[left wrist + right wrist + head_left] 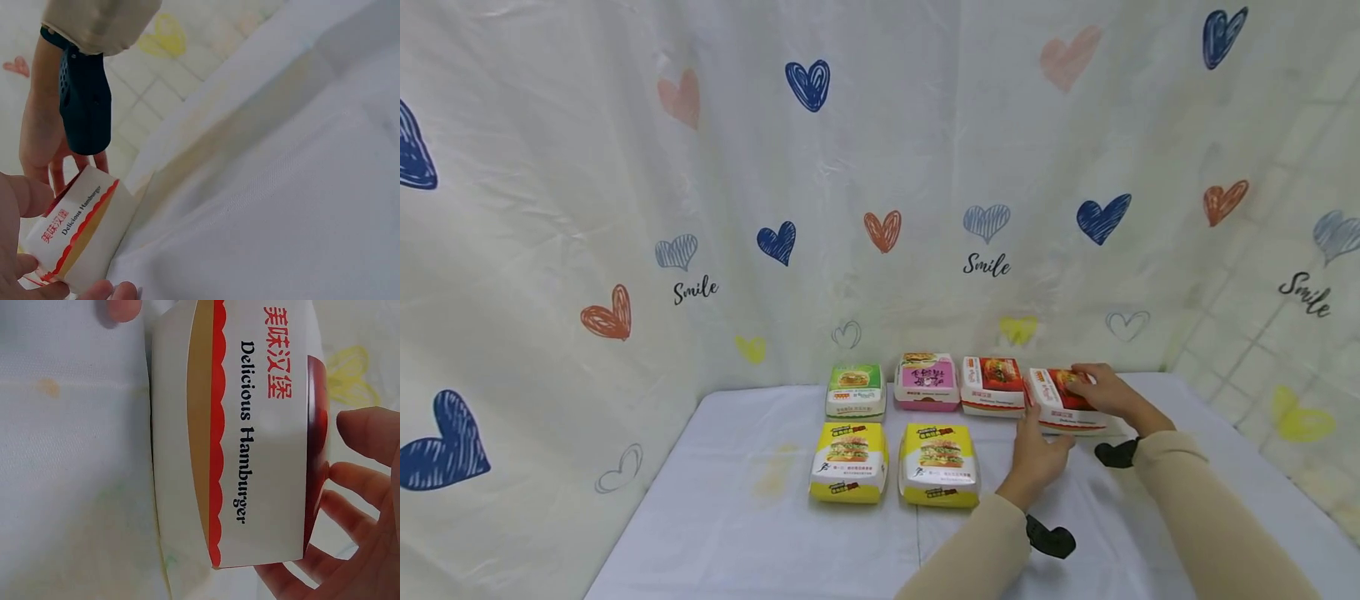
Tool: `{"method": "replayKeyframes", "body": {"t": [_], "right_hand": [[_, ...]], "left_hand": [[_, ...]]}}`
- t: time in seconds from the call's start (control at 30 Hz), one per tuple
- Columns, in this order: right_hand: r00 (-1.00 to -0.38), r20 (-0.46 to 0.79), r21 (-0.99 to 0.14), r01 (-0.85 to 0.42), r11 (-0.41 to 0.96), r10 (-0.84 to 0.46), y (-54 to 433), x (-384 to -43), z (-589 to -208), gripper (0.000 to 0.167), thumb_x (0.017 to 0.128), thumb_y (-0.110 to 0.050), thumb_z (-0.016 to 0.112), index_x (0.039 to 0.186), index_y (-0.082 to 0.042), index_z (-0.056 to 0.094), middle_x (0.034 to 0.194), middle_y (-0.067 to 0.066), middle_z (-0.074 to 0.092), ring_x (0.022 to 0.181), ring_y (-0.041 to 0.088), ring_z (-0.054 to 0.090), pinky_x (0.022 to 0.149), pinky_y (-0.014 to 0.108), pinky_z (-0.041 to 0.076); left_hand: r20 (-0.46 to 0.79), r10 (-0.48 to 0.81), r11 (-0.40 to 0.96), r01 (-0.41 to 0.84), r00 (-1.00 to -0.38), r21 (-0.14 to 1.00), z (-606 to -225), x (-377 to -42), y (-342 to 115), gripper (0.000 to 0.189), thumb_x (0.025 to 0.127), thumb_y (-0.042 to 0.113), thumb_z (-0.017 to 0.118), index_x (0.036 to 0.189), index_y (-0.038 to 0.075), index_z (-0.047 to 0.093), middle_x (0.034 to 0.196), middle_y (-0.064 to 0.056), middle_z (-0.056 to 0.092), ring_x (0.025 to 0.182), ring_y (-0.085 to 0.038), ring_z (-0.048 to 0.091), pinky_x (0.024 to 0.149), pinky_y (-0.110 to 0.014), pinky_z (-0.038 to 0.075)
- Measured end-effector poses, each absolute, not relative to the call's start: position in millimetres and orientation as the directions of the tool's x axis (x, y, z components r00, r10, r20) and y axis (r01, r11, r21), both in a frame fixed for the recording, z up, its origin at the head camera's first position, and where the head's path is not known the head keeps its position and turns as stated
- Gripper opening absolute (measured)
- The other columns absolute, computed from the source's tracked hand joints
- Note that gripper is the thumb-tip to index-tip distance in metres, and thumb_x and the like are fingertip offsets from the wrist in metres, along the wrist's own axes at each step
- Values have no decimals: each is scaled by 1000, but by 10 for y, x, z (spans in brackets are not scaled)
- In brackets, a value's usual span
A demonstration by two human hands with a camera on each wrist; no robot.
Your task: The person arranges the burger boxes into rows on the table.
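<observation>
A red-and-white hamburger box (1066, 402) rests on the table at the right end of the back row. My right hand (1108, 392) touches its top and right side with spread fingers. In the right wrist view, the lettered front of this hamburger box (250, 437) faces the camera, the fingers of my right hand (362, 494) along its top edge and end. My left hand (1036, 458) is at the box's front left corner. In the left wrist view, its fingertips (55, 290) lie close along the box's left end, with the thumb above.
Left of it in the back row are another red-and-white box (992, 387), a pink box (927, 382) and a green box (856, 392). Two yellow-and-white boxes (848, 462) stand in front. A white table (737, 517) meets a heart-printed curtain (880, 167) behind.
</observation>
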State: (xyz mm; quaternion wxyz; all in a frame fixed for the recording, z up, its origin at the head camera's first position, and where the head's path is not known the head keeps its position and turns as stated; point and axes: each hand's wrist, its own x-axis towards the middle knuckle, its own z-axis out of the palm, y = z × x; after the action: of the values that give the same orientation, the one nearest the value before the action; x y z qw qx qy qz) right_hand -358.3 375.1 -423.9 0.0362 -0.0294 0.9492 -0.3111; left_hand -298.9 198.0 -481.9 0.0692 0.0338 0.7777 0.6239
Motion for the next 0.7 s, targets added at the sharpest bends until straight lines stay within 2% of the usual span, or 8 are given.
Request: {"method": "replayKeyframes", "body": {"t": [0.13, 0.23, 0.33, 0.5, 0.7], "right_hand": [[-997, -10, -575, -62, 816, -82, 3752, -3558, -4225, 66, 105, -30, 50, 149, 16, 31, 146, 47, 23, 132, 64, 30, 108, 76, 28], [-996, 15, -561, -79, 824, -85, 3758, -3556, -4230, 66, 104, -30, 51, 147, 17, 33, 145, 48, 25, 132, 64, 31, 108, 76, 28], [-995, 24, -549, -93, 831, -95, 3754, -3533, -4230, 67, 103, -31, 52, 147, 16, 35, 145, 48, 28, 133, 63, 31, 109, 75, 28], [-993, 14, -538, -108, 836, -119, 3741, -3456, -4240, 69, 103, -34, 55, 146, 17, 37, 144, 47, 31, 132, 62, 34, 108, 76, 30], [-992, 9, -541, -113, 833, -129, 3721, -3323, -4268, 71, 103, -37, 56, 146, 17, 37, 146, 46, 32, 133, 62, 33, 107, 76, 30]], "left_hand": [[-78, 152, 201, -46, -985, 979, -4801, -2949, 1980, 70, 89, 25, 78, 151, 24, 46, 155, -2, 45, 139, -21, 50, 113, -46, 45], [-84, 144, 167, -59, -986, 984, -4788, -2895, 1996, 69, 88, 22, 80, 150, 25, 49, 146, -1, 50, 117, -17, 59, 103, -40, 52], [-61, 123, 146, -42, -991, 988, -4772, -2820, 2003, 69, 85, 16, 81, 147, 22, 53, 132, -1, 55, 96, -11, 56, 93, -34, 53], [-34, 112, 151, -17, -993, 988, -4766, -2715, 1976, 67, 83, 13, 81, 144, 18, 55, 122, 0, 55, 91, -8, 53, 92, -30, 51], [-47, 135, 126, -30, -990, 992, -4787, -2611, 1905, 63, 87, 14, 78, 144, 20, 54, 115, 2, 50, 77, -9, 50, 73, -25, 47]]}}
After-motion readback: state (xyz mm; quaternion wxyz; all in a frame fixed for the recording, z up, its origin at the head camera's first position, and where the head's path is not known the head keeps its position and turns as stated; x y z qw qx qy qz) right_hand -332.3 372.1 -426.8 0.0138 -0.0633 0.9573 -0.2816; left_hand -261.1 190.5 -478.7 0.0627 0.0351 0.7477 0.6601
